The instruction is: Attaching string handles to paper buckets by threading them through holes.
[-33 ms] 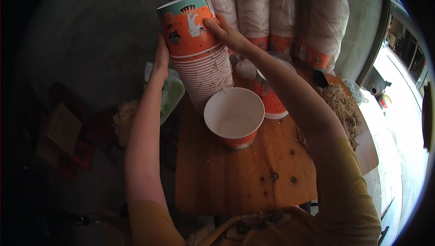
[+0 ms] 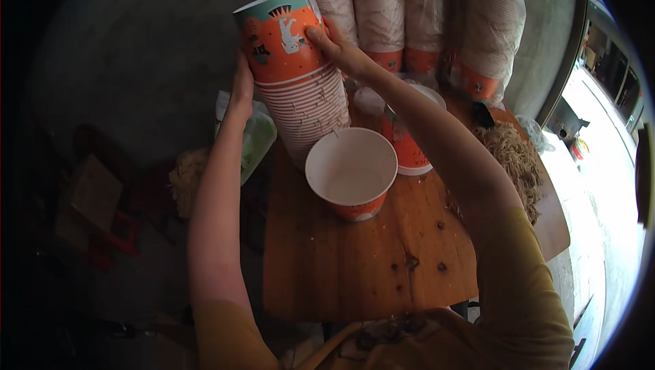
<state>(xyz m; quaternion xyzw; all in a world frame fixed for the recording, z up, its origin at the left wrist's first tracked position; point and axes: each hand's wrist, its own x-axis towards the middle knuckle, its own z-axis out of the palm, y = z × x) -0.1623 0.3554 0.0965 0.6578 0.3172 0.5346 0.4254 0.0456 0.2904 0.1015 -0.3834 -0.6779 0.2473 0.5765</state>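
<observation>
Head view, one item in hand: we hold a tall stack of nested orange paper cups (image 2: 300, 77), lifted and tilted, above the far left corner of the wooden table (image 2: 355, 268), which serves as our landmark. Progress, as we judge it: one single paper cup (image 2: 351, 173) stands alone and upright on the table, just in front of the stack's lower end and empty as far as we can see; a second orange cup (image 2: 408, 152) stands just behind and to the right of it, partly hidden by our right forearm. The top cup of the stack is not yet freed from the others, and the stack looks nearly full, so we reckon most of the separating is left. Left hand (image 2: 242, 87): raised off the table's left edge, palm flat against the stack's left side, fingers wrapped behind it and out of sight, bracing it. Right hand (image 2: 338, 46): reached across above the table's far edge, fingertips (image 2: 315, 32) pressed on the printed wall of the uppermost cup, gripping it near the rim. Both arms extended forward, elbows bent. Further stock: wrapped sleeves of cups (image 2: 409, 15) stand along the table's far edge; a heap of straw-like fibre (image 2: 512, 158) lies at its right edge; a green-and-white bag (image 2: 256, 135) hangs off its left edge.
</observation>
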